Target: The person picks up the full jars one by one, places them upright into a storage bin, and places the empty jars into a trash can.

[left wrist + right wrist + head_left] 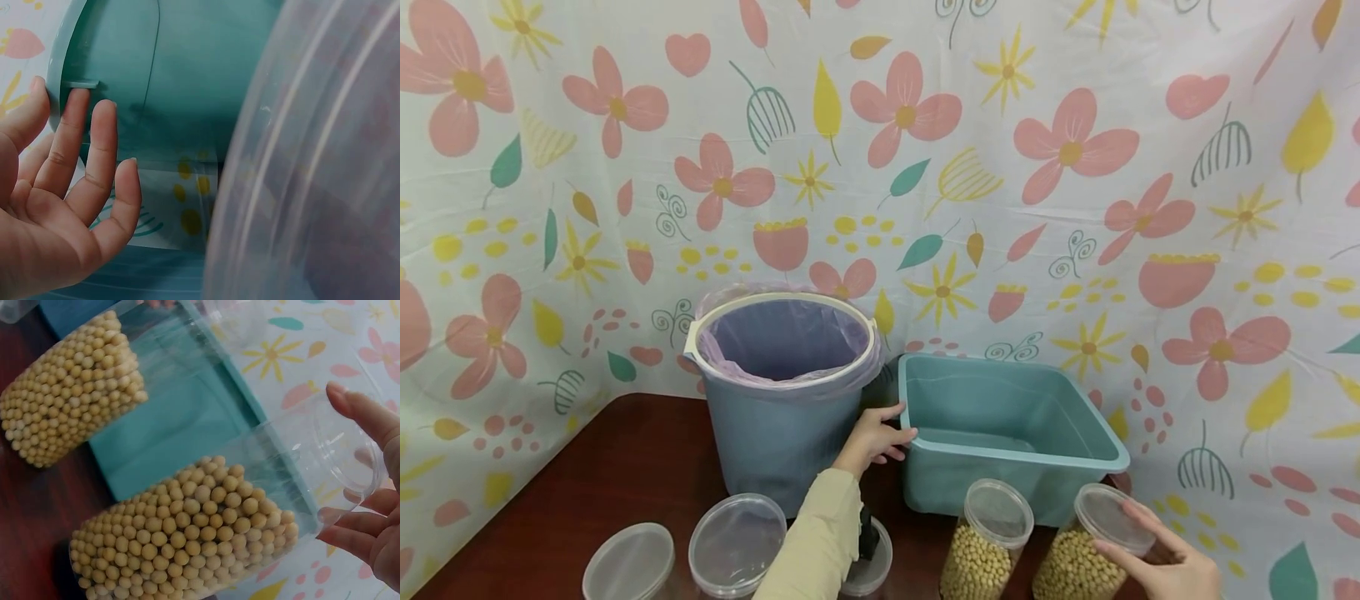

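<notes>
My left hand [875, 437] holds the left rim of a teal plastic basin [1011, 460]. Thumb and index finger [61, 147] sit at either side of that rim in the left wrist view, while the other fingers stand loosely bent. At the lower right, my right hand [1176, 560] grips the clear lid [1108, 515] of a see-through jar, thumb on one side and fingers on the other. Soybeans [187, 531] fill much of this jar, which leans in the head view. Beside it stands a second lidded jar of soybeans [976, 562].
Left of the basin stands a blue bucket [775, 442] lined with a thin purple bag [748, 377]. Several clear lidded containers [737, 542] are along the front left, one partly behind my left sleeve [816, 542]. A flowered curtain [970, 250] hangs behind the dark red-brown table [647, 467].
</notes>
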Demonstrator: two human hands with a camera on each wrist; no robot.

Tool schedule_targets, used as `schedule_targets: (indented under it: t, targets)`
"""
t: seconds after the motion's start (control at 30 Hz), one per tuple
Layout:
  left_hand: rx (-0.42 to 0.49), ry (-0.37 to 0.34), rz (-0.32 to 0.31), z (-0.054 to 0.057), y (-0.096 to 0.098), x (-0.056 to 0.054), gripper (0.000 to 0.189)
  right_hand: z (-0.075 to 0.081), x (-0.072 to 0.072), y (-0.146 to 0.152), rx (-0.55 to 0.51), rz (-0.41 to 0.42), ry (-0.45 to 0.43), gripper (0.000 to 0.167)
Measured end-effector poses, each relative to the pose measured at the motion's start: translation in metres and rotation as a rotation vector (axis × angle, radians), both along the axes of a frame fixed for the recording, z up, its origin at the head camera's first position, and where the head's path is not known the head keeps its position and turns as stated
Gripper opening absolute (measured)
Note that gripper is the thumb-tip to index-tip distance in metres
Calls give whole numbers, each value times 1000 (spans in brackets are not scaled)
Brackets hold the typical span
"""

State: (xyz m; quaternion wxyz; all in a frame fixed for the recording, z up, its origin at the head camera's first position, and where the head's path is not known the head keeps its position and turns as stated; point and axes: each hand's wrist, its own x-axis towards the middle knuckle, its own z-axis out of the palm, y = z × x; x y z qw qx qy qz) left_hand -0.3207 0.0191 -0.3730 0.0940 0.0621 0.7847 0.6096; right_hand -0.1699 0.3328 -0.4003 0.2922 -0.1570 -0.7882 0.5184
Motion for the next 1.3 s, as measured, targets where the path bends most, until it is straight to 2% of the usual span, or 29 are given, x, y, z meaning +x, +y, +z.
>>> schedule_targets:
  t: [0.03,0.07,0.17,0.23,0.43,0.6,0.73,0.93,1.1,1.3]
  targets:
    - [-1,0,0,1,0,0,58,6,0,-4,-92,-97,-38,57]
    - [-2,-1,1,1,0,0,58,11,0,-6,-108,-123,-49,59]
    - [-8,-11,-1,2,0,0,59,24,2,-6,-11,-159,-95,58]
    - [-9,-15,-3,2,-1,0,59,31,3,-4,29,-129,-103,56]
    - [-1,-14,-6,2,-2,0,58,46,-2,-1,197,-68,-40,52]
    - [-6,-17,-18,3,-2,1,59,58,-3,-1,219,11,60,50]
    - [-9,-21,-16,4,-2,3,59,66,-6,-1,212,58,132,48]
    - [12,-55,-18,5,-3,3,60,83,-8,2,192,103,151,47]
    - [14,-55,-24,6,-4,3,62,99,-12,4,212,134,249,46]
    - [13,-53,-4,5,-2,3,59,119,-21,6,52,281,411,43]
